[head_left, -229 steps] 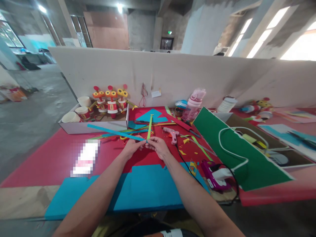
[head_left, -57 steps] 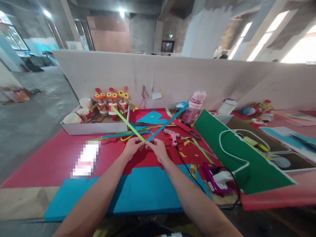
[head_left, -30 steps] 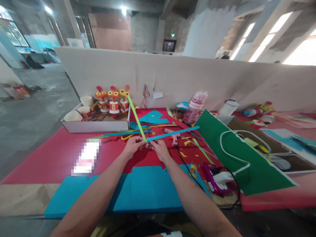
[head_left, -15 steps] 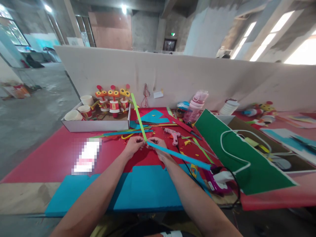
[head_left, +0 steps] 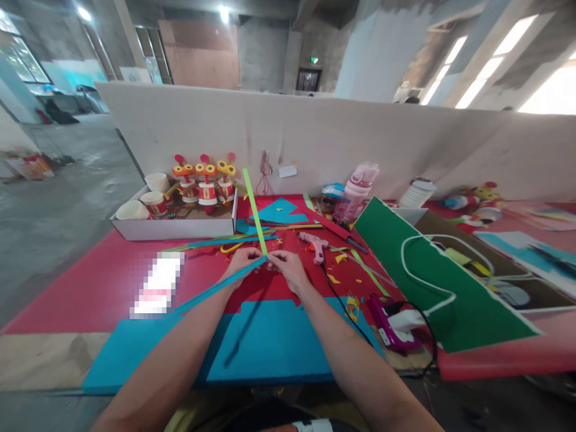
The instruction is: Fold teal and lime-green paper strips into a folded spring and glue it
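Note:
My left hand [head_left: 245, 262] and my right hand [head_left: 285, 268] meet over the red table sheet, fingertips pinched where two paper strips join. The green paper strip [head_left: 255, 213] points up and away from the joint. From the same spot the blue paper strip [head_left: 216, 285] runs down to the left, across my left wrist and forearm. Both hands are closed on the strips' joined ends; the fold itself is mostly covered by fingers. To the right of my right hand lies a pink glue gun [head_left: 315, 246] on the table.
A shallow white box [head_left: 175, 229] with paper cups and several cup figures stands back left. A purple power strip [head_left: 393, 327], a green board [head_left: 432, 282] and a pink bottle [head_left: 357, 192] are on the right. Blue sheets [head_left: 270, 342] cover the front edge; a phone [head_left: 158, 285] lies left.
The blue strip has swung from the right side over to the left, and now crosses my left forearm. The green strip still points away; my hands stay at nearly the same place.

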`<state>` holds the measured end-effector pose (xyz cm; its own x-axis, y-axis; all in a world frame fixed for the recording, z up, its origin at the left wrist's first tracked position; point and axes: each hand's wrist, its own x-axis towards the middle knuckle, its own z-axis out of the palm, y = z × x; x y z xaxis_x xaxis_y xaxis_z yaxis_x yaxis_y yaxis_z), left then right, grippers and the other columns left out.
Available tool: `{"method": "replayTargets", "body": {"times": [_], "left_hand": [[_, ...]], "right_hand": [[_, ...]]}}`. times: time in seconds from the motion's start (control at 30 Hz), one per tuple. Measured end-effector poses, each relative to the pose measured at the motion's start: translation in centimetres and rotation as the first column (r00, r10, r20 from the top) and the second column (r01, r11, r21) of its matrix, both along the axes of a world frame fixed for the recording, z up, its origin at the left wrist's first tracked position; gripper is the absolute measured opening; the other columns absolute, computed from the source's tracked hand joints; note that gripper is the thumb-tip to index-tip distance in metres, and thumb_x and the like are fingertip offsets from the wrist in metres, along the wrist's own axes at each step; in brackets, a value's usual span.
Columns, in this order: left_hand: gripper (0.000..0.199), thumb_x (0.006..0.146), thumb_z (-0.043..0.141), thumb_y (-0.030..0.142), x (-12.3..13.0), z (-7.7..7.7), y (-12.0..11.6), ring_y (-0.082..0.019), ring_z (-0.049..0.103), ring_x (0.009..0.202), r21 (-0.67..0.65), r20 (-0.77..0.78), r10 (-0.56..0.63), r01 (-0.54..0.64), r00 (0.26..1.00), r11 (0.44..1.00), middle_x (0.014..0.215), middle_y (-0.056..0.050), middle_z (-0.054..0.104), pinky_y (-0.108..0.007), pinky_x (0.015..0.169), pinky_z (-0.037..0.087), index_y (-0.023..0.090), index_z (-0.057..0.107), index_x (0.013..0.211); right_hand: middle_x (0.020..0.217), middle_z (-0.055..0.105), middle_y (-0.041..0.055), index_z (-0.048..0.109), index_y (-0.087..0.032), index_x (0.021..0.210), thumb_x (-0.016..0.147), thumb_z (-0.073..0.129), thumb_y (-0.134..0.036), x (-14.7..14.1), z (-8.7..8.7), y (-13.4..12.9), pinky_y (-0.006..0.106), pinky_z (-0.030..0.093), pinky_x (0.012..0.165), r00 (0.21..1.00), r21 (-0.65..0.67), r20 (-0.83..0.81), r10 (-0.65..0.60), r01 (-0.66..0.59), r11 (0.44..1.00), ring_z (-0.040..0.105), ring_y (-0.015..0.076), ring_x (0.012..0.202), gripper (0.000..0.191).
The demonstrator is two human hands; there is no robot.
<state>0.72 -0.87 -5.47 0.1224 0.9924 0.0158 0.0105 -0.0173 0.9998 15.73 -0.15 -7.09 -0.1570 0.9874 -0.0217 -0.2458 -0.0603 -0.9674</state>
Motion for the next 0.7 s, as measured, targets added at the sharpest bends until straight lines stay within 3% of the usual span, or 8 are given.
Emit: {"method": "replayTargets", "body": {"times": [0.2, 0.4, 0.7], "left_hand": [[0.022, 0.064, 0.069, 0.033, 0.03, -0.2, 0.08, -0.009, 0.05, 0.046, 0.027, -0.005, 0.014, -0.014, 1.0, 1.0, 0.055, 0.0, 0.058, -0.021, 0.045, 0.041, 0.013, 0.063, 0.072], [0.032, 0.066, 0.071, 0.04, 0.14, 0.38, -0.62, -0.011, 0.057, 0.059, 0.025, -0.006, -0.071, 0.071, 0.997, 0.997, 0.071, -0.003, 0.065, -0.023, 0.055, 0.045, 0.016, 0.063, 0.085], [0.023, 0.068, 0.069, 0.037, 0.31, -0.12, -0.22, -0.01, 0.052, 0.053, 0.038, 0.052, 0.024, -0.026, 0.998, 0.999, 0.059, -0.001, 0.06, -0.021, 0.052, 0.04, 0.015, 0.062, 0.071]], "right_hand": [[0.057, 0.063, -0.0001, 0.068, -0.015, 0.075, 0.058, 0.075, -0.04, 0.06, 0.07, 0.04, 0.027, 0.051, 0.06, 0.999, -0.016, -0.009, -0.052, 0.052, 0.999, 0.058, 0.0117, 0.055, 0.03], [0.058, 0.062, -0.0007, 0.067, -0.016, 0.075, 0.058, 0.075, -0.04, 0.11, -0.16, 0.34, 0.028, 0.051, 0.064, 0.99, -0.015, -0.052, -0.13, 0.129, 0.992, 0.059, 0.0126, 0.055, 0.03], [0.061, 0.064, 0.0001, 0.068, -0.017, 0.075, 0.064, 0.072, -0.043, -0.18, 0.22, -0.07, 0.025, 0.05, 0.061, 0.998, 0.019, -0.054, -0.021, 0.022, 1.0, 0.059, 0.0117, 0.058, 0.029]]}}
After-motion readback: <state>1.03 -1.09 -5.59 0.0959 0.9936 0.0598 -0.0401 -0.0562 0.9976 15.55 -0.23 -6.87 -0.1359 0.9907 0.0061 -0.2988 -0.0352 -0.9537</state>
